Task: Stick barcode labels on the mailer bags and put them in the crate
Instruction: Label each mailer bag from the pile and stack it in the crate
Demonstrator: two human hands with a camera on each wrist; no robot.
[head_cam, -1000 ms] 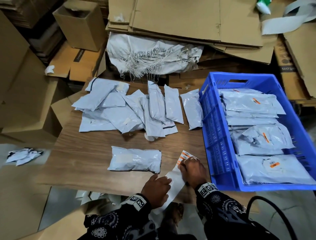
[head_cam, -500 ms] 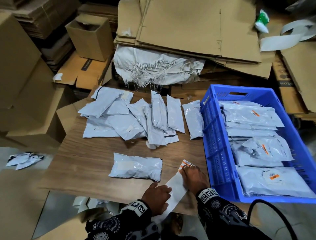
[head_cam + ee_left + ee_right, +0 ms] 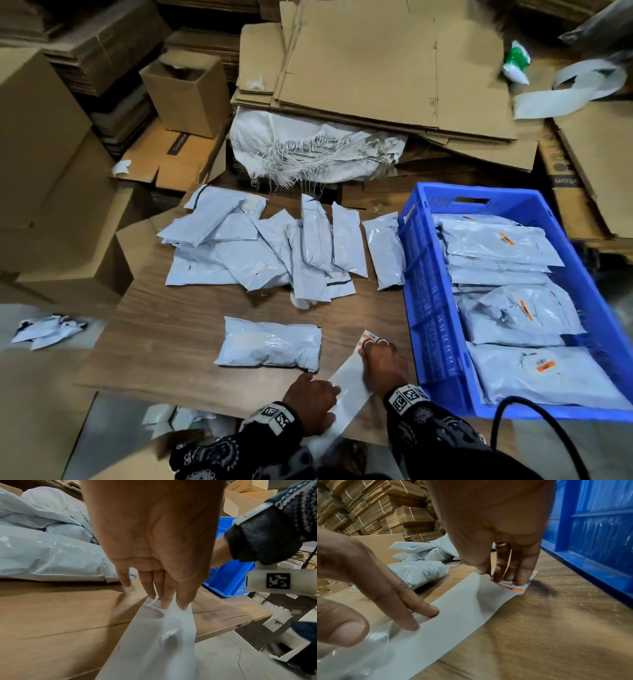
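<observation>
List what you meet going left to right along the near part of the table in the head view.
Lone mailer bag → left hand → label backing strip → right hand → blue crate.

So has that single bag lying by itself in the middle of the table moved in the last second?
No. The lone mailer bag still lies flat on the table, the same gap left of the blue crate; only the camera shifted.

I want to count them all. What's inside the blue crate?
The blue crate holds grey mailer bags, stacked and overlapping. Three on top show orange barcode labels. Whatever lies below the top bags is covered, so a full count isn't possible.
</observation>
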